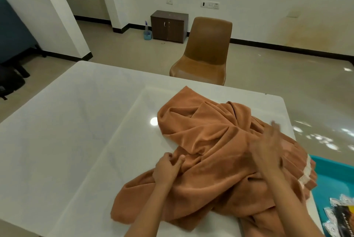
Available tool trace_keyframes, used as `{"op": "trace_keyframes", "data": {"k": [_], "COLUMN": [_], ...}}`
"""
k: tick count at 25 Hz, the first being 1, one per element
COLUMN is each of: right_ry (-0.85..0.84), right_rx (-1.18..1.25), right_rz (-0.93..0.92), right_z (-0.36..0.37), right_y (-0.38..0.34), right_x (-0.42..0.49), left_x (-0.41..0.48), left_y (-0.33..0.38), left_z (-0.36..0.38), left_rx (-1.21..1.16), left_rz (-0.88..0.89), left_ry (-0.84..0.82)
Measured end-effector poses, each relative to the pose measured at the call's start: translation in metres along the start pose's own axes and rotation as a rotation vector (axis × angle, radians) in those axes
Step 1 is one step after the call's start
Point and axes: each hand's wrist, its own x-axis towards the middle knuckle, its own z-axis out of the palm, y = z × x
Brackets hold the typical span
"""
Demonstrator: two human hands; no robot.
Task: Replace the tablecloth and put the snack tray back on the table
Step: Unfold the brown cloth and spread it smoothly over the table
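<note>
A plain rust-orange tablecloth [210,141], pale-banded at one edge, is contrasting with the white bench [76,121], turquoise tray [333,171] and tan chair [208,45].

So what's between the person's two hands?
Crumpled orange cloth fills the stretch between the left hand and the right hand, shown in the head view.

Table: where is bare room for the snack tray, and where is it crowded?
The table is bare across its left half, from the edge to the bunched tablecloth. A narrower bare strip runs along the far edge, between the cloth and the chair. The near right is crowded: the heap, the left hand gripping it, the right hand open over it.
</note>
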Motion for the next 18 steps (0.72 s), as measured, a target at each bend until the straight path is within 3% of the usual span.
{"op": "trace_keyframes", "data": {"k": [1,3,6,8,11,13,16,18], "right_ry": [-0.062,-0.338,-0.513,-0.380,-0.148,0.025,-0.082,-0.213], "right_rx": [-0.027,-0.106,-0.253,-0.101,0.259,0.330,0.393,0.436], "right_rz": [-0.019,-0.041,-0.086,-0.028,0.200,0.311,0.527,0.642], "right_z": [0.013,0.054,0.093,0.088,0.065,0.055,0.074,0.089], "right_y": [0.003,0.003,0.003,0.027,0.087,0.120,0.141,0.145], "right_x": [0.002,0.014,0.033,0.038,0.036,0.032,0.047,0.053], "left_x": [0.001,0.002,0.005,0.016,0.031,0.032,0.022,0.017], "left_y": [0.008,0.020,0.020,0.008,-0.015,-0.025,-0.043,-0.058], "left_z": [0.006,0.019,0.012,-0.016,-0.075,-0.105,-0.123,-0.120], "left_rx": [-0.004,0.048,0.023,0.016,0.094,0.090,0.163,0.297], "left_rz": [-0.013,-0.049,-0.116,-0.144,-0.164,-0.148,-0.214,-0.449], "left_ry": [-0.037,-0.099,0.041,0.214,0.454,0.619,0.709,0.530]}}
